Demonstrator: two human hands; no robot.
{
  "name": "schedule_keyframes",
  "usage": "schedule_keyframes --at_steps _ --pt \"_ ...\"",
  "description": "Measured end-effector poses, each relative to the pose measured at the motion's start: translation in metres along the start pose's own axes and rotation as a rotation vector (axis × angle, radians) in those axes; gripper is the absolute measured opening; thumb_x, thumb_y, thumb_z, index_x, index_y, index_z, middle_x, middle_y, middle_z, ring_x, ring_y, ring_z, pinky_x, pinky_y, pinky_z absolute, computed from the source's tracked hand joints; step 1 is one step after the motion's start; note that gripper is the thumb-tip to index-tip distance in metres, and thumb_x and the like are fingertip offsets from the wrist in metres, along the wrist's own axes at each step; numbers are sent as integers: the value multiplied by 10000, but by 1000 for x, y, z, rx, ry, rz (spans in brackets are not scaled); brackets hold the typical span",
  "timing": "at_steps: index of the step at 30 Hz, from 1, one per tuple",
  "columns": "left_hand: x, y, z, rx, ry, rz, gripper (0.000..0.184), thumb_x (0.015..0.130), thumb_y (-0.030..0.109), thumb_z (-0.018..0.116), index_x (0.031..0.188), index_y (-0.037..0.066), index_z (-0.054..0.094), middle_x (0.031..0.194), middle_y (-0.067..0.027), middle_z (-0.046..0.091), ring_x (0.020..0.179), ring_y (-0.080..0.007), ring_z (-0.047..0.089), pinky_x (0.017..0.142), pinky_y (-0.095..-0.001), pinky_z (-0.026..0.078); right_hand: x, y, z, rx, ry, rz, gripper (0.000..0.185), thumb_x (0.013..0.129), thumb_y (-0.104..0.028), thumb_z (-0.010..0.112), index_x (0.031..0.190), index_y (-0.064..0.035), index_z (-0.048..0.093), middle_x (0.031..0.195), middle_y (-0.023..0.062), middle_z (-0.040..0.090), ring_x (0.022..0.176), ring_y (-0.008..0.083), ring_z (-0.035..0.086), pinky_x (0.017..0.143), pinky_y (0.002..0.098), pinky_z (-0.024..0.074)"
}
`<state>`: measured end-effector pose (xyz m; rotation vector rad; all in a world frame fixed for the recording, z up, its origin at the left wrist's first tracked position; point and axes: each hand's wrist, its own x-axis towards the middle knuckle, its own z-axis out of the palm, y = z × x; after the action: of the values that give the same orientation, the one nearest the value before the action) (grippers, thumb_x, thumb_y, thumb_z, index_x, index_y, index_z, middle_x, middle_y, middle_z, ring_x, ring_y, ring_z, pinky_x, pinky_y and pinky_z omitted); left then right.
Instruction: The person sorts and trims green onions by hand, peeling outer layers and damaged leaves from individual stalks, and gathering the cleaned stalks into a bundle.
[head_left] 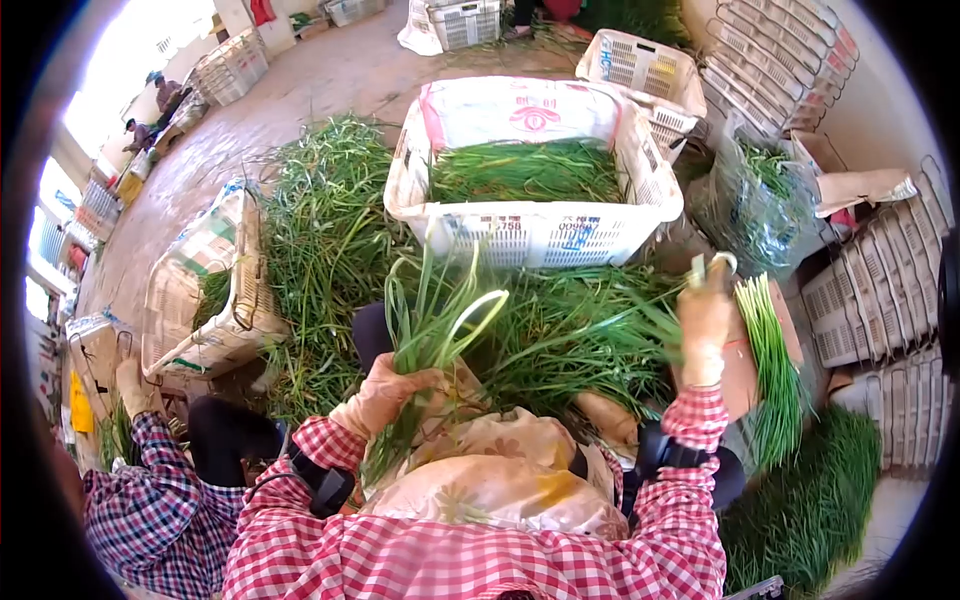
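Observation:
My left hand (388, 397), in a pale glove, is closed around a loose bunch of green chives (432, 315). Their leaves rise and bend above the fist, and some hang below it. To the right, my right hand (704, 325) is gloved too and blurred by motion. A few chives (660, 328) appear to be in its fingers, smeared to its left, with a pale tip above. Just beside it, a neat bundle of chives (768, 370) with pale ends lies on a reddish-brown board (738, 372). A heap of loose chives (580, 325) spreads in front of me.
A white crate (535, 232) holding chives stands ahead. Another crate (215, 285) stands left, near a co-worker's checked sleeve (170, 470). Stacked crates (870, 285) and a clear plastic bag (755, 215) stand right. Dark green chives (810, 500) cover the floor lower right.

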<state>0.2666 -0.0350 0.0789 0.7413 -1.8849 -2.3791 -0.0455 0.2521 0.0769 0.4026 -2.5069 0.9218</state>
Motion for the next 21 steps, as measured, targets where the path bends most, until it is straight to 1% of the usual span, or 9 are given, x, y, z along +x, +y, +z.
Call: schedule_keyframes --at_steps 2,4,6,10,11,15,19,20,21 --pt "1 4 11 -52 -38 39 224 845 80 638 1053 1 614 878 -27 647 734 -89 585 633 -225 484 -28 -37 3 -160 -427 49 437 895 -310 547 1205 -4 516 724 206 628 637 278 640 544 384 523" --pt "3 4 19 4 -29 80 228 847 82 637 1056 -6 615 874 -31 650 737 -87 580 643 -222 481 -74 -68 21 576 -654 -38 414 847 -391 617 1162 -122 599 944 158 666 811 244 655 717 346 549" --pt "2 5 28 16 -44 69 223 848 67 633 1057 -10 612 874 -46 654 743 -99 586 647 -231 484 -103 -106 21 888 -809 114 375 817 -269 684 1130 -76 614 1051 113 651 990 175 607 831 300 515" --pt "1 -1 36 18 -136 16 217 854 42 617 1061 -21 601 889 -70 659 743 -113 595 649 -242 489 -106 -136 26 1342 -828 674 156 854 -130 645 953 -10 641 815 24 656 524 29 477 446 158 363" --pt "1 -3 36 11 -142 18 210 857 50 614 1052 -27 605 886 -62 660 736 -103 590 658 -231 487 -106 -140 25 1411 -803 741 123 858 -148 645 916 -40 650 738 -21 629 471 2 388 397 180 251" --pt "1 -3 40 -50 -158 45 194 867 55 593 1043 -26 612 890 -52 660 760 -104 597 686 -233 492 -101 -135 24 1405 -902 914 157 844 -189 663 934 -64 634 558 -69 453 427 33 357 379 200 251" --pt "10 6 35 -95 -136 116 228 856 120 619 1039 -17 615 946 -49 659 815 -114 602 730 -259 495 -113 -137 30 1308 -717 541 176 845 -195 663 945 -51 663 637 -31 560 504 35 444 425 197 308" --pt "12 8 33 -88 -121 106 250 848 138 630 1048 -11 611 970 -51 656 834 -117 604 746 -265 495 -116 -132 23 1106 -857 458 168 867 -148 630 972 -20 656 835 -2 650 738 61 545 642 205 449" --pt "15 8 32 -81 -107 96 273 840 157 641 1057 -5 607 995 -54 654 853 -119 606 762 -270 495 -127 -130 31 1160 -832 360 174 864 -157 638 970 -21 655 842 2 650 739 62 542 642 206 450"
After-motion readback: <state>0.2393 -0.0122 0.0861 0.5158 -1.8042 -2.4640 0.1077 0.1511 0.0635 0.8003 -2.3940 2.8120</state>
